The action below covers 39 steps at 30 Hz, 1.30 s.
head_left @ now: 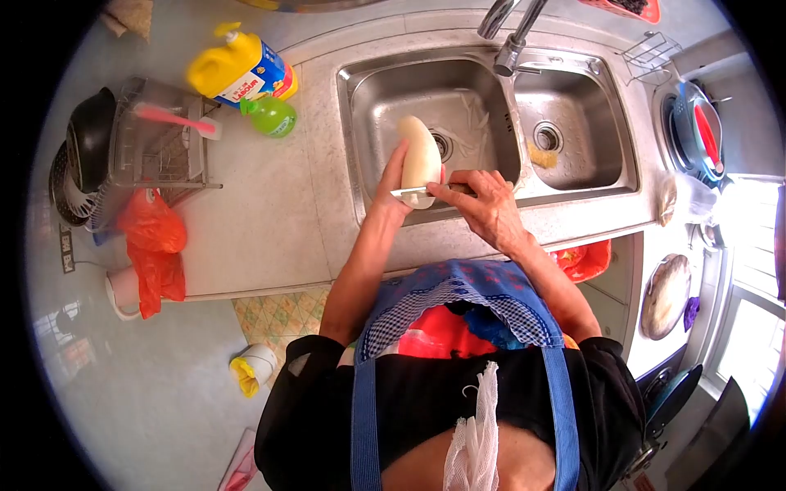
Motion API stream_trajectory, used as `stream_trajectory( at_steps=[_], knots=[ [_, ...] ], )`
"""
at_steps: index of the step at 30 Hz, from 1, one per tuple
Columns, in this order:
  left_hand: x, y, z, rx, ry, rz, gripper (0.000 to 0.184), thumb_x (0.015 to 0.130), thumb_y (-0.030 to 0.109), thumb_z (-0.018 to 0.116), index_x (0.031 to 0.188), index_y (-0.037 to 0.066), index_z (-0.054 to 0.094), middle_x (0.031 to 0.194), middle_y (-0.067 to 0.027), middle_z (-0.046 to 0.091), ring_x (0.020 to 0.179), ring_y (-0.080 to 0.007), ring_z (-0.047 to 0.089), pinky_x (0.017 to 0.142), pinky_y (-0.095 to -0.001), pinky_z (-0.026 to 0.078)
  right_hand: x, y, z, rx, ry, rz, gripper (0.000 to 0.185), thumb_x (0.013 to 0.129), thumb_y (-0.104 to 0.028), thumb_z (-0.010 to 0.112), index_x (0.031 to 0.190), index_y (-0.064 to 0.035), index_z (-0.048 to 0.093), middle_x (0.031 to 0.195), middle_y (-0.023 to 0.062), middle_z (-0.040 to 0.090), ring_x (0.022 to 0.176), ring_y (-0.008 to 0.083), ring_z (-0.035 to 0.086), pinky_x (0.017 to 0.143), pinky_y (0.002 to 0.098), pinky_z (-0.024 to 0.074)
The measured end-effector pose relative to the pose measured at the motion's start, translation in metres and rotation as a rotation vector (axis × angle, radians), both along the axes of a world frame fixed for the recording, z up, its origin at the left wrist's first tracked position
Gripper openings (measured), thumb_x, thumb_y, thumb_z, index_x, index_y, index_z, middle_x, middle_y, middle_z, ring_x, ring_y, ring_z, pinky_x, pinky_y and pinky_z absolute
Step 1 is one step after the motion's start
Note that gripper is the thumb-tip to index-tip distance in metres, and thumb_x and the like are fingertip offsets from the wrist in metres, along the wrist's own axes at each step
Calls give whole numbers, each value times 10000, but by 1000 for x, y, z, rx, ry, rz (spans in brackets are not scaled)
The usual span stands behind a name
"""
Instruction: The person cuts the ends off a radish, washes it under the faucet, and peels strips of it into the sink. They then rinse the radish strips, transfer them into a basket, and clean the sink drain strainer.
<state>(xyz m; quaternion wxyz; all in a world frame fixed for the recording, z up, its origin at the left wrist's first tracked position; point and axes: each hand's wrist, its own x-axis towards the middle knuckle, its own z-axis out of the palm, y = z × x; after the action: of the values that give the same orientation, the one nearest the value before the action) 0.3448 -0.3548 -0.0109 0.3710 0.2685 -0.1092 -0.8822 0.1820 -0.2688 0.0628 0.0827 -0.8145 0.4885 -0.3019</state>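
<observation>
My left hand (391,176) grips a pale, peeled-looking white radish (421,155) from its left side, over the left sink basin (372,98). The radish points away from me, its near end close to the basin's front edge. My right hand (485,204) is closed around the handle of a peeler (412,191). Its narrow metal blade lies across the near end of the radish. Thin pale peel strips (467,123) lie on the basin floor near the drain. The fingers under the radish are partly hidden.
A faucet (509,53) reaches over the divider. The right basin (573,94) holds a yellowish scrubber (542,156). On the left counter stand a yellow detergent jug (241,69), a green bottle (270,117), a dish rack (164,139) and a red plastic bag (154,237).
</observation>
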Motion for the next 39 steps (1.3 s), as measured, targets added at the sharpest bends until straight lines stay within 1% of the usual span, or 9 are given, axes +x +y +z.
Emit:
stream_trajectory(
  at_steps=[3,6,12,16,20,29,32,34,39],
  knots=[
    [5,7,11,12,-24,-27,438,931,416,422,1058,10,527,814,-164,618,699,-251,633,595,-357,548,-15,-23,-31,19,-100,-43,438,730,-5,553,1123,-184,631,891,91,592,768,268,592,640,364,471],
    [8,22,17,-69,-119,-90,440,929,418,429,1076,16,529,817,-143,623,675,-261,640,552,-362,560,-61,-50,-84,169,76,-323,359,791,-12,515,1094,-161,635,900,93,603,745,296,608,620,383,490],
    [15,15,8,-63,-45,-149,450,928,421,432,1115,23,527,835,-149,630,696,-260,647,550,-360,560,-45,-26,-32,248,-227,-273,380,775,-5,536,1111,-156,631,875,80,588,738,277,594,640,376,480],
    [7,14,10,54,-51,-85,459,925,429,431,1124,27,529,861,-150,637,722,-250,652,555,-362,561,-8,-5,-8,93,-57,-7,469,716,-3,557,1121,-231,623,880,37,587,768,234,590,640,362,458],
    [12,17,15,2,-58,-173,441,923,422,439,1113,34,522,848,-114,618,703,-231,637,559,-350,560,-19,-32,-22,18,-9,-22,462,734,-65,566,1150,-262,608,907,6,587,766,209,587,649,342,451],
    [31,41,7,11,-171,-193,451,951,379,392,1192,7,473,888,-136,597,766,-250,627,586,-367,560,-38,-90,-97,189,-36,-116,286,838,-97,536,1091,-189,635,862,85,610,721,301,612,624,413,493],
    [24,51,41,-1,-1,-188,468,952,386,375,1211,6,460,929,-151,595,828,-256,626,635,-377,557,-59,-89,-135,353,354,-202,287,849,-124,536,1102,-226,625,876,84,615,752,300,612,644,402,498],
    [22,44,50,0,99,-160,497,947,414,371,1229,12,447,976,-168,592,879,-263,621,678,-376,555,-59,-72,-123,392,101,-350,272,856,-142,532,1100,-220,623,881,104,615,786,296,613,665,398,500],
    [20,14,29,-117,-22,-40,482,957,369,368,1243,-9,455,1073,-182,593,909,-252,627,678,-369,564,-51,-38,-54,333,-382,-266,327,821,-19,540,1108,-143,633,821,116,571,703,283,574,631,359,465]
  ],
)
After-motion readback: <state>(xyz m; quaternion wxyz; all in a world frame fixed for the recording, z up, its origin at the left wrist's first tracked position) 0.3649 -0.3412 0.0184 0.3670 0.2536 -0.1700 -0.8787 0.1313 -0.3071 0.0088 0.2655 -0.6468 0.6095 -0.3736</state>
